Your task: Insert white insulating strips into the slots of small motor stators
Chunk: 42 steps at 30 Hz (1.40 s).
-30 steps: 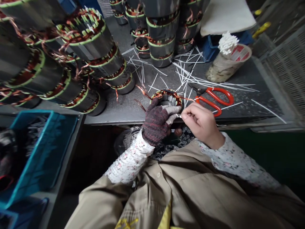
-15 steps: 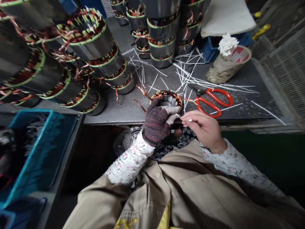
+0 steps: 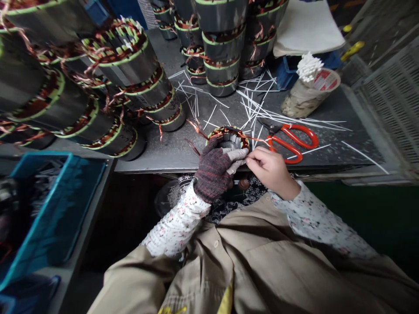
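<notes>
A motor stator (image 3: 244,140) with copper windings and a green rim stands at the table's front edge. My left hand (image 3: 214,168), in a dark knitted glove with pale fingertip covers, is wrapped over its near side and grips it. Bare and pinched, my right hand (image 3: 270,168) meets the left fingertips at the stator's near right edge. What lies between its thumb and finger is hidden. Copper leads (image 3: 196,127) stick out on the stator's left, and another wire runs right toward the red-handled scissors (image 3: 296,137).
Stacked stators (image 3: 131,78) fill the left and back. Thin white strips (image 3: 258,102) are scattered behind the scissors. A wrapped container (image 3: 299,96) holding a white bundle (image 3: 309,66) and a tape roll (image 3: 327,80) stands back right. A teal bin (image 3: 70,187) is at left.
My right hand has moved left, up against the left fingertips and the stator. The small white and metallic bits seen at its fingers earlier are now covered. My left hand keeps its hold.
</notes>
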### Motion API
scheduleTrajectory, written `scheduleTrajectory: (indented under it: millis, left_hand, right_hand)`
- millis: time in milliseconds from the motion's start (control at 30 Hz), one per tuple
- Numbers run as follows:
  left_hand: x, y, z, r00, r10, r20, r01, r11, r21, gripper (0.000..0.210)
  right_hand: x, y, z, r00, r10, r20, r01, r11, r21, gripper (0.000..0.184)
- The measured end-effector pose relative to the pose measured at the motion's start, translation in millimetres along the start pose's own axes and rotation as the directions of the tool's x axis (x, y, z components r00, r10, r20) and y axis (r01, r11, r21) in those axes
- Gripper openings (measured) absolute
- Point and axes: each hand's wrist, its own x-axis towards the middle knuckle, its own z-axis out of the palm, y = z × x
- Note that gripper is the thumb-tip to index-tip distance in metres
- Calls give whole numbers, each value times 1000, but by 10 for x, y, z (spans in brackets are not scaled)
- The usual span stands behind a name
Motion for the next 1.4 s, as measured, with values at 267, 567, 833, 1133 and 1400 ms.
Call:
scheduleTrajectory:
  millis: [267,567,833,1133,1400]
  left_hand:
    - [1,17,-61,993,-110,39,113,990,-88,32]
    - [-5,37,-35,988,-154,15,154,981,-118,20]
    - [-6,-22,-33,999,-22,34,23,999,-31,20]
    - [33,65,-31,1000,-4,25,2,995,97,18]
    - [-42,71,-16,989,-148,19,146,987,63,65]
  right_hand:
    - [-133,-147,-101,998,-30,-50,39,982,187,20]
    - [-119,-162,-30,997,19,-79,-3,981,192,20]
    - [7,-40,59,997,50,-67,-48,998,27,21]
    - [25,-349,-397,987,26,159,-80,935,346,32]
    - [-144,-231,-470,928,201,315,-350,763,543,44]
